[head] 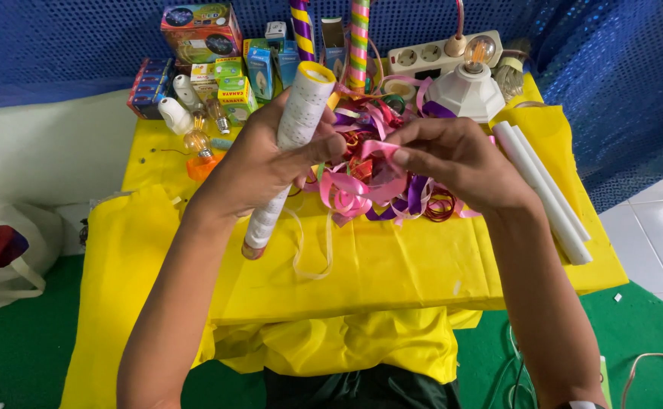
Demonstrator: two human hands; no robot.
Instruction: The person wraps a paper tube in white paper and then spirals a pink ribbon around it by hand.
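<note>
You have two hands in view, the left hand (259,163) and the right hand (456,163). One white dotted paper tube with a yellow rim (290,144) is up between them. Two plain white paper tubes (547,189) lie on the yellow-covered counter (377,265). Two striped upright tubes (359,38) stand at the back. One tangled heap of curled pink, purple and red ribbons (373,182) sits mid-counter. Loose light bulbs (195,136) number perhaps four; the cluster is hard to separate. One lit bulb on a white base (471,79) and one white power strip (441,53).
</note>
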